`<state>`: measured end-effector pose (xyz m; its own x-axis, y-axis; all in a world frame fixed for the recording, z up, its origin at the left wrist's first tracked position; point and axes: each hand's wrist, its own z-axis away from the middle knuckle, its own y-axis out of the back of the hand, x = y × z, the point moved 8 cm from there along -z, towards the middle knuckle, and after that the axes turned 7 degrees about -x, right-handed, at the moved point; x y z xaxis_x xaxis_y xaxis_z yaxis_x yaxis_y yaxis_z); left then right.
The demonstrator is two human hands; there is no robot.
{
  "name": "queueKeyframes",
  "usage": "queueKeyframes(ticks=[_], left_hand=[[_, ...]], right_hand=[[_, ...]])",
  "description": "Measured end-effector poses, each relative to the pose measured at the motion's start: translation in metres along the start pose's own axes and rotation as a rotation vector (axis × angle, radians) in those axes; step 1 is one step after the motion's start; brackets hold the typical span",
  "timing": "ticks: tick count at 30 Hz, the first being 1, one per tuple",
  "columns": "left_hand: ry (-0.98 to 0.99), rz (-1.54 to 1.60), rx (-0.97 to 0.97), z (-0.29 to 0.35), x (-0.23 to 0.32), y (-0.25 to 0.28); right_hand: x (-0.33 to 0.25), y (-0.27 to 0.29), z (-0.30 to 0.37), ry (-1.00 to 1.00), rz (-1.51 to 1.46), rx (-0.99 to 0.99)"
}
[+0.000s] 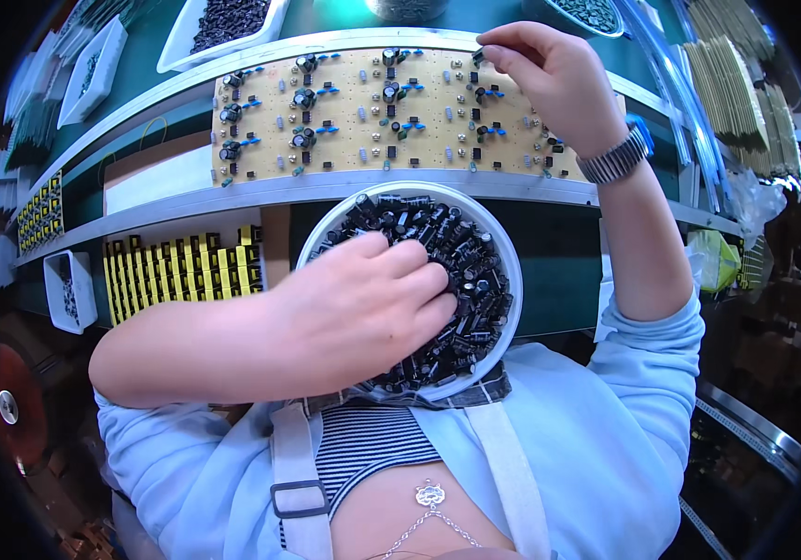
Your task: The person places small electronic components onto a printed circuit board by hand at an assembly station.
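My right hand (pixel 550 79) is above the far right part of a tan circuit board panel (pixel 274 79), thumb and forefinger pinched on a small dark capacitor (pixel 478 57) at the panel's far edge. A white round tub (pixel 515 313) full of black cylindrical capacitors (pixel 475 271) rests close to my body. My left hand (pixel 372 303) reaches over the tub with its fingers curled down among the capacitors. Its fingertips are hidden, so what they hold cannot be seen. Standing black capacitors (pixel 231 113) and blue parts (pixel 249 142) fill the left and middle rows of the panel.
Metal rails (pixel 326 189) run along the panel. Yellow-and-black components (pixel 181 266) lie in a box left of the tub. A white tray of dark parts (pixel 232 21) and a bowl of green parts (pixel 592 13) stand behind. Stacked boards (pixel 723 93) line the right side.
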<state>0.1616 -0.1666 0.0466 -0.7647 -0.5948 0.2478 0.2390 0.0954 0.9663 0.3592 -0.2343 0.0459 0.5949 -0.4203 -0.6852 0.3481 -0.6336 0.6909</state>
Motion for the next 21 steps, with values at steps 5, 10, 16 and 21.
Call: queueKeyframes(ticks=[5,10,16,21], left_hand=[[0.021,-0.030,0.080,-0.001,0.008,-0.004],[0.067,-0.094,0.067,-0.005,0.011,-0.008],[0.171,-0.145,0.041,-0.001,0.010,-0.008],[0.191,-0.053,0.068,0.002,0.006,-0.006]], right_hand=[[0.001,-0.012,-0.015,-0.097,0.205,-0.212],[-0.011,-0.015,-0.020,0.066,0.465,-0.213],[-0.028,-0.013,-0.006,0.410,0.428,-0.066],[-0.023,-0.024,-0.005,0.426,0.547,-0.017]])
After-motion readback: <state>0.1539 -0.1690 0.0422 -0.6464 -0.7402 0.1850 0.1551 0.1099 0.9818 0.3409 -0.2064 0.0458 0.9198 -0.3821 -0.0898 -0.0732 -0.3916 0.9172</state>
